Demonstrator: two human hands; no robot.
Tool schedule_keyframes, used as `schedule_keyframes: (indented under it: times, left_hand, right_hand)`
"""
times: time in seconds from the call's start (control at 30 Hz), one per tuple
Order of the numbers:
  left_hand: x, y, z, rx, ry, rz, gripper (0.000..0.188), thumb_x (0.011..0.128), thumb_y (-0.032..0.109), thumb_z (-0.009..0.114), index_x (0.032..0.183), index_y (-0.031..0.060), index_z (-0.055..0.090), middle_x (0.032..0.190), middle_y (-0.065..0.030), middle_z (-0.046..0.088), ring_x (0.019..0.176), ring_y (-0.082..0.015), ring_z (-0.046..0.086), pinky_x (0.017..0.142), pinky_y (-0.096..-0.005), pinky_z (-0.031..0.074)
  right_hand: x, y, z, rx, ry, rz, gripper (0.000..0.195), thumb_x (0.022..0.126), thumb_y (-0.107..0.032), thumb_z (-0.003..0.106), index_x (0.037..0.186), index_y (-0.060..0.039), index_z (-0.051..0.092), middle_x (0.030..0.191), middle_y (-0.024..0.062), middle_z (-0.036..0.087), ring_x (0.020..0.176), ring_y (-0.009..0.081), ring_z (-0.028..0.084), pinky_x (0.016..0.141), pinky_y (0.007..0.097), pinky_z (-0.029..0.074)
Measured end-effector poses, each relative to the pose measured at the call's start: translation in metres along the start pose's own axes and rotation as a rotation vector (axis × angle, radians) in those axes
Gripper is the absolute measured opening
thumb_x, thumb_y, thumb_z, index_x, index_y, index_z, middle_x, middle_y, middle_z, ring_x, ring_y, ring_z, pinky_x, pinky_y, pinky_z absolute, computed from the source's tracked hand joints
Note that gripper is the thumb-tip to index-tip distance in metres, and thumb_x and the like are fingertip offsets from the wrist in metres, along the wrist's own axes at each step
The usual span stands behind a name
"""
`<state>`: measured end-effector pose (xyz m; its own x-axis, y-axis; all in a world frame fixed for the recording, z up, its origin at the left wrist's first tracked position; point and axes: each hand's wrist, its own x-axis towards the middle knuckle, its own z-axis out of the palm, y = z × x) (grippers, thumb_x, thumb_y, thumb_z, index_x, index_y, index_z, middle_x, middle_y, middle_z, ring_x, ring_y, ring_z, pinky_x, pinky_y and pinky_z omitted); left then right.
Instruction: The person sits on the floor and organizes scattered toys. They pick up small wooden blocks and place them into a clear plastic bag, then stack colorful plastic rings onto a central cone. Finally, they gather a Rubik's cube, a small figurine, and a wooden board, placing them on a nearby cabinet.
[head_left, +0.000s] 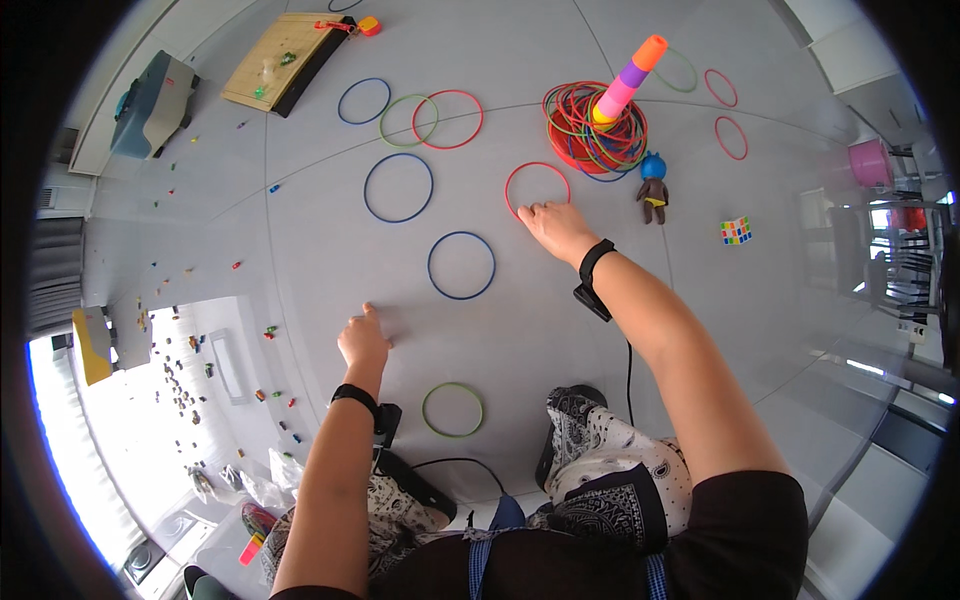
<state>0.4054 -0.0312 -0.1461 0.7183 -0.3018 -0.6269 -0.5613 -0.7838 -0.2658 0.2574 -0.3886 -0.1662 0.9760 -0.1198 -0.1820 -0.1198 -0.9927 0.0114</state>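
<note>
My right hand (556, 229) grips the lower edge of a thin red ring (538, 163), fingers closed over its rim. Just beyond it stands a ring-toss post of stacked orange, purple, pink and yellow sections (621, 90) on a red base (570, 154), with a tangled heap of rings (559, 112) around it. My left hand (364, 339) hovers low over the floor, holding nothing; one finger points forward and the thumb is apart. Blue rings (428, 266) (364, 187) and a green ring (424, 409) lie on the floor near it.
A blue-headed doll (654, 191) and a Rubik's cube (736, 231) lie to the right. Farther left are a wooden board (262, 64), a grey-blue case (154, 105) and several tiny toys (180, 394). More rings (730, 138) lie far off. A black cable (629, 375) runs by my right leg.
</note>
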Motion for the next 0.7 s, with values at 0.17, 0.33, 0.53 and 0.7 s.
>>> schedule_keyframes:
  times: [0.17, 0.33, 0.53, 0.7]
  left_hand:
    - [0.001, -0.004, 0.004, -0.013, 0.014, 0.017, 0.09, 0.071, 0.033, 0.082, 0.146, 0.014, 0.035, 0.104, -0.0092, 0.066, 0.091, -0.0216, 0.067, 0.071, -0.0318, 0.055]
    - [0.002, -0.006, 0.007, -0.032, 0.01, 0.015, 0.09, 0.07, 0.032, 0.083, 0.145, 0.0135, 0.036, 0.104, -0.0093, 0.066, 0.092, -0.0217, 0.067, 0.071, -0.0319, 0.055]
    - [0.001, -0.006, 0.013, -0.07, 0.136, 0.021, 0.09, 0.063, 0.023, 0.086, 0.141, 0.0111, 0.042, 0.094, -0.0093, 0.069, 0.087, -0.0259, 0.068, 0.068, -0.0363, 0.054]
    - [0.001, -0.005, 0.008, -0.019, 0.07, 0.036, 0.088, 0.069, 0.031, 0.084, 0.142, 0.0123, 0.038, 0.101, -0.012, 0.066, 0.088, -0.0238, 0.068, 0.07, -0.0328, 0.055]
  right_hand:
    - [-0.008, 0.005, -0.02, 0.181, 0.121, 0.05, 0.021, 0.08, -0.008, 0.06, 0.1, -0.006, 0.054, 0.092, 0.0088, 0.062, 0.081, 0.0292, 0.064, 0.065, 0.0403, 0.053]
    - [-0.011, 0.037, -0.099, 0.516, 0.614, 0.258, 0.016, 0.078, -0.005, 0.061, 0.092, -0.0022, 0.056, 0.089, 0.0112, 0.063, 0.078, 0.0314, 0.063, 0.064, 0.0421, 0.05]
    - [-0.016, 0.108, -0.168, 1.098, 0.922, 0.59, 0.013, 0.087, -0.006, 0.058, 0.099, -0.0004, 0.061, 0.075, 0.0035, 0.06, 0.061, 0.0116, 0.057, 0.057, 0.0263, 0.047]
    - [-0.013, 0.137, -0.185, 1.307, 1.154, 0.746, 0.031, 0.086, -0.007, 0.061, 0.114, 0.0023, 0.052, 0.085, 0.006, 0.055, 0.063, 0.0102, 0.055, 0.056, 0.0247, 0.046]
